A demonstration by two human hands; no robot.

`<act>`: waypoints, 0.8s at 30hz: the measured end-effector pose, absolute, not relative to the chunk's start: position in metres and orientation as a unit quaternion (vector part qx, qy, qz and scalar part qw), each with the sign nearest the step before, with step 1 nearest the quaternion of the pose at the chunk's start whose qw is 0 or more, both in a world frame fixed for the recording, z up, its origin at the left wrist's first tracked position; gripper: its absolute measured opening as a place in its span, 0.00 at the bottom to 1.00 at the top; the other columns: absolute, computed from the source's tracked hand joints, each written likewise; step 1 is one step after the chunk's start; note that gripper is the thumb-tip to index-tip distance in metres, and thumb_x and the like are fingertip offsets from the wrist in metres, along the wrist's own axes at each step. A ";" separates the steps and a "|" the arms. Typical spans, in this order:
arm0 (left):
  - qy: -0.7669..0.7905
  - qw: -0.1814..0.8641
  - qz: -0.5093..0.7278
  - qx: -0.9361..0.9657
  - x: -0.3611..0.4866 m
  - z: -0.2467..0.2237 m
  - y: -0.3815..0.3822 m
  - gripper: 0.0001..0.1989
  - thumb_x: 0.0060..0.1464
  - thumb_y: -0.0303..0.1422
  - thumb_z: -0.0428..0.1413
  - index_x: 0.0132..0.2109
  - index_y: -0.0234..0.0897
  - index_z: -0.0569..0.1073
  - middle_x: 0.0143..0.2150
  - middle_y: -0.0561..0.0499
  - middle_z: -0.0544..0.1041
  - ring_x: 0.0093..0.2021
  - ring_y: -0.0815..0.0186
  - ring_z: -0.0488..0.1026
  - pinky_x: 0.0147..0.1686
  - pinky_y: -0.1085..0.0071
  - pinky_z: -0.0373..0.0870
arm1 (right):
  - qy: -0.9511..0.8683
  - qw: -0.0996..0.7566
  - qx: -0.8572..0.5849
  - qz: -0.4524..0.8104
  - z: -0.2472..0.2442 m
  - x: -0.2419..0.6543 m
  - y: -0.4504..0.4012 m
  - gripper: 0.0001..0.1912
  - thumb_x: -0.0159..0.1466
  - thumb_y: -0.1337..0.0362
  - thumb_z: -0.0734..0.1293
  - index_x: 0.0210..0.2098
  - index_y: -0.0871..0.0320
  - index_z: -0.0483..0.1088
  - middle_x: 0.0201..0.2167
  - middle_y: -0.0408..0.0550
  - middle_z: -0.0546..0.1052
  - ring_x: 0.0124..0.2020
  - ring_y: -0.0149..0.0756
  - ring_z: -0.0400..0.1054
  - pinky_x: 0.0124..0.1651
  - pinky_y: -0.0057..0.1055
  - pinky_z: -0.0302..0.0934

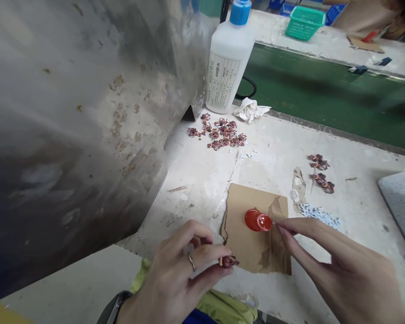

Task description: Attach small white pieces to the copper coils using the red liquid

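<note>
Red cup [253, 220] sits on a torn cardboard sheet [242, 200] on the desk [276, 173]. Head view: left hand [180, 261] pinches a small brown figure [228, 261] between thumb and forefinger at the cardboard's lower left; right hand [344, 258] pinches a tiny pale piece [273, 223] beside the cup's rim, contact unclear. Step in hand, judged: dipping the piece. Next move probably calls for a light, steady pinch across to the figure. Pose: left back-of-hand up, fingers curled; right reaches leftward, fingertips slightly raised.
</note>
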State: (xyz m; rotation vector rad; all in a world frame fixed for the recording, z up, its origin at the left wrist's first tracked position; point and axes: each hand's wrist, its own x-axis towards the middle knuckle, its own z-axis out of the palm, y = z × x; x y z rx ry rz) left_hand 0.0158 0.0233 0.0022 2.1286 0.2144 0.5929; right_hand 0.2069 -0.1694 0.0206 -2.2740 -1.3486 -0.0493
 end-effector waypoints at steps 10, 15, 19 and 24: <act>0.059 0.504 0.243 0.827 0.016 -0.002 0.022 0.14 0.65 0.20 0.60 0.55 0.34 0.78 0.45 0.49 0.80 0.45 0.74 0.79 0.47 0.84 0.78 | -0.518 0.246 -0.819 -0.029 0.021 0.205 -0.168 0.08 0.76 0.64 0.64 0.47 0.49 0.76 0.44 0.40 0.86 0.40 0.32 0.83 0.44 0.25 0.74; 0.047 0.507 0.222 0.831 0.018 -0.002 0.021 0.19 0.67 0.20 0.57 0.62 0.35 0.76 0.47 0.48 0.80 0.45 0.75 0.79 0.47 0.84 0.78 | -0.520 0.243 -0.818 -0.036 0.020 0.204 -0.169 0.08 0.75 0.64 0.65 0.49 0.49 0.76 0.45 0.41 0.86 0.41 0.34 0.83 0.46 0.27 0.75; 0.056 0.497 0.252 0.829 0.020 -0.003 0.014 0.19 0.66 0.23 0.60 0.63 0.34 0.76 0.43 0.48 0.81 0.41 0.74 0.79 0.44 0.83 0.79 | -0.491 0.258 -0.832 -0.025 0.022 0.201 -0.174 0.09 0.74 0.64 0.67 0.51 0.47 0.76 0.45 0.41 0.85 0.36 0.34 0.82 0.44 0.29 0.77; 0.094 0.541 0.295 0.782 0.025 0.003 0.006 0.11 0.57 0.21 0.68 0.46 0.31 0.81 0.38 0.50 0.85 0.38 0.72 0.84 0.43 0.83 0.83 | -0.521 0.328 -0.788 0.034 0.027 0.193 -0.185 0.13 0.70 0.68 0.69 0.51 0.47 0.75 0.42 0.42 0.85 0.38 0.37 0.83 0.46 0.27 0.78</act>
